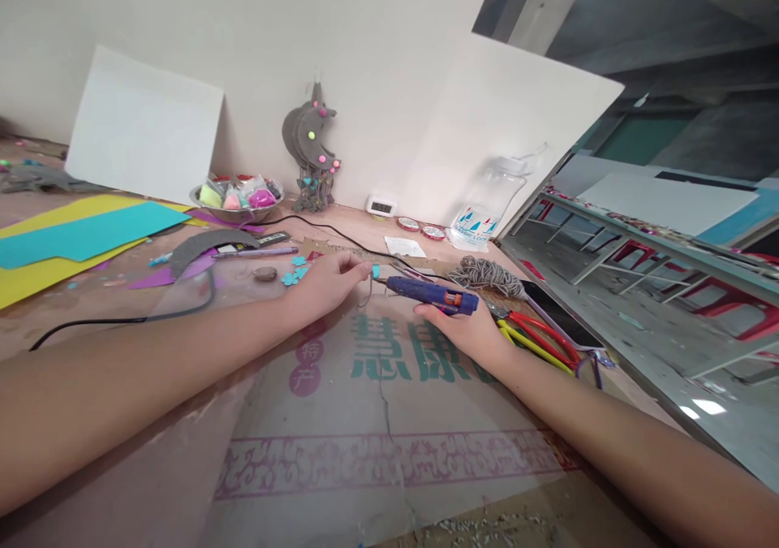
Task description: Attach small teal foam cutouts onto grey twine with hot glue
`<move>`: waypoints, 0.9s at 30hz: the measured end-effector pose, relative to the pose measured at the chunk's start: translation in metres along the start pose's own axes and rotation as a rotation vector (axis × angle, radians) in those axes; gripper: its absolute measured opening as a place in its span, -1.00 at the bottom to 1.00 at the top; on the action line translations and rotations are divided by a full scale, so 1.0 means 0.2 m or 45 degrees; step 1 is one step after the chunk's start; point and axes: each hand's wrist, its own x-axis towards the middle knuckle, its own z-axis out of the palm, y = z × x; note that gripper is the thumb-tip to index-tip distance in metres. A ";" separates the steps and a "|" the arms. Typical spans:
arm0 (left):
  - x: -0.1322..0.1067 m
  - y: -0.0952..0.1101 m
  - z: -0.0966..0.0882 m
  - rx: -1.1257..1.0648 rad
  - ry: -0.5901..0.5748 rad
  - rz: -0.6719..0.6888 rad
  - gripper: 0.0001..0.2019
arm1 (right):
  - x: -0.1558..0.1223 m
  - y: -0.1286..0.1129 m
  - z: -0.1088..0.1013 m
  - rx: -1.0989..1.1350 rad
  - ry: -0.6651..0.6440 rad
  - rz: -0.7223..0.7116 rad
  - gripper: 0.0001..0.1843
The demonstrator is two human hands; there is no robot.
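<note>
My right hand (471, 333) is wrapped round a dark blue hot glue gun (426, 294), its nozzle pointing left. Close to that nozzle, my left hand (333, 282) is closed in a pinch near a small turquoise piece (376, 271). A thin grey cord (367, 292) hangs down from the fingertips. Whether the nozzle touches the piece I cannot tell. Just left of my left hand lie turquoise flower cut-outs (294, 272). Beneath both hands a printed plastic-covered sheet (341, 418) spreads over the table.
Pliers with red handles (541, 333), a grey cord bundle (487, 276) and a tablet (563, 312) lie at the right. Behind stand a plastic jar (487, 203), a small clock (381, 205) and a bowl (237, 213). A grey moon ornament (304, 134) hangs on the wall.
</note>
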 end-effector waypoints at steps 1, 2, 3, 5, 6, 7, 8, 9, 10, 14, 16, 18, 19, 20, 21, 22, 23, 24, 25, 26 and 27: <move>0.00 0.00 0.00 -0.001 -0.003 0.000 -0.70 | 0.00 0.00 0.00 -0.002 -0.001 -0.001 -0.57; 0.00 0.00 0.00 -0.002 -0.005 -0.001 -0.71 | 0.00 0.00 0.00 -0.001 -0.001 -0.002 -0.58; 0.00 0.00 0.00 -0.004 -0.008 0.000 -0.71 | 0.00 -0.01 0.00 0.003 0.000 -0.001 -0.58; 0.00 0.00 0.00 -0.009 -0.012 0.001 -0.72 | 0.00 -0.01 0.00 0.013 0.005 0.005 -0.58; 0.00 0.00 0.00 -0.012 -0.011 0.001 -0.71 | 0.00 -0.01 0.00 0.009 0.006 0.005 -0.58; 0.00 0.00 0.00 -0.013 -0.011 0.000 -0.71 | 0.00 -0.01 0.00 0.001 0.005 0.005 -0.58; 0.00 0.00 0.00 -0.015 -0.010 -0.002 -0.71 | 0.00 -0.01 0.00 -0.011 0.001 0.002 -0.58; 0.00 0.00 0.00 -0.017 -0.009 -0.003 -0.71 | 0.00 -0.01 0.00 -0.023 -0.002 -0.003 -0.58; 0.00 0.00 0.00 -0.017 -0.008 -0.004 -0.71 | 0.00 -0.01 0.00 -0.034 -0.004 -0.010 -0.58; 0.00 0.01 0.00 -0.016 0.002 -0.005 -0.72 | 0.00 -0.01 0.00 -0.055 0.015 -0.025 -0.58; 0.00 0.01 0.00 -0.012 0.005 -0.018 -0.72 | 0.00 0.00 0.00 -0.055 0.016 -0.024 -0.59; -0.01 0.02 0.00 -0.009 0.004 -0.030 -0.72 | 0.00 0.00 0.00 -0.060 0.011 -0.021 -0.60; -0.01 0.02 0.00 -0.009 0.004 -0.031 -0.72 | 0.00 0.01 -0.01 -0.067 0.013 -0.017 -0.60; 0.00 0.02 0.00 -0.008 0.006 -0.030 -0.72 | 0.00 0.01 -0.01 -0.079 0.016 -0.013 -0.60; 0.00 0.02 0.00 -0.006 0.007 -0.028 -0.72 | 0.00 0.01 -0.01 -0.093 0.019 -0.011 -0.59; -0.01 0.02 0.00 -0.004 0.011 -0.027 -0.72 | 0.00 0.02 -0.01 -0.105 0.024 -0.013 -0.59; -0.01 0.02 0.00 -0.003 0.016 -0.029 -0.72 | 0.00 0.02 -0.01 -0.112 0.031 -0.018 -0.59; -0.01 0.02 0.00 -0.003 0.022 -0.036 -0.72 | 0.00 0.02 -0.01 -0.116 0.034 -0.023 -0.58; -0.01 0.01 0.00 -0.005 0.023 -0.043 -0.72 | 0.00 0.03 -0.01 -0.116 0.038 -0.030 -0.58; -0.01 0.01 0.00 -0.006 0.024 -0.048 -0.71 | 0.00 0.03 -0.01 -0.115 0.038 -0.033 -0.58; 0.00 0.01 0.00 -0.007 0.022 -0.049 -0.71 | 0.00 0.03 -0.01 -0.115 0.037 -0.033 -0.58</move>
